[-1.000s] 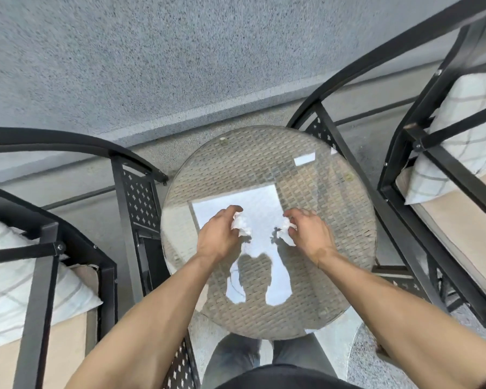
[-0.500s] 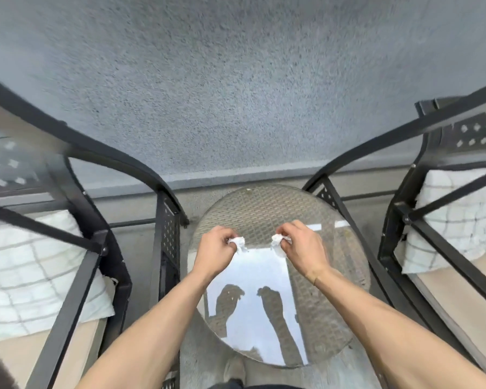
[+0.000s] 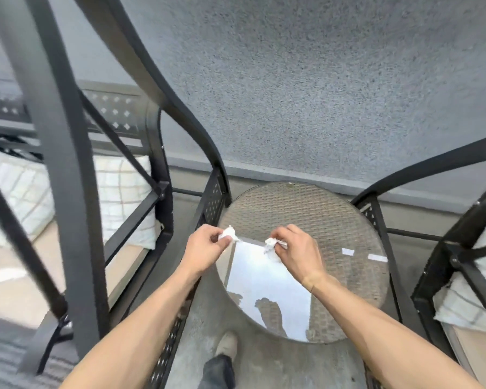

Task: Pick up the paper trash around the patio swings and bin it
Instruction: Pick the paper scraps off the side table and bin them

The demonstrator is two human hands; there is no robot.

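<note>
Pinching crumpled paper wads point(image 3: 228, 235), both hands point(image 3: 205, 246) hover over the glass table point(image 3: 334, 220).

Round table point(image 3: 306, 209) between left swing point(image 3: 68, 178) and right swing point(image 3: 460, 248), wall point(image 3: 320, 80) behind.

A round glass-topped wicker table point(image 3: 306, 209) stands before a grey stucco wall point(image 3: 320, 80)

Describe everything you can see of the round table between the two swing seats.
The round table has a clear glass top over a brown woven, wicker-like surface. It stands on the concrete floor near the grey wall, between the two black metal swing frames. The glass mirrors bright sky and the person's forearms. Nothing clearly lies on it; two pale marks near its right edge look like reflections. The left hand and right hand hover over its near left part, each pinching a white paper wad, neither plainly touching the glass.
</note>
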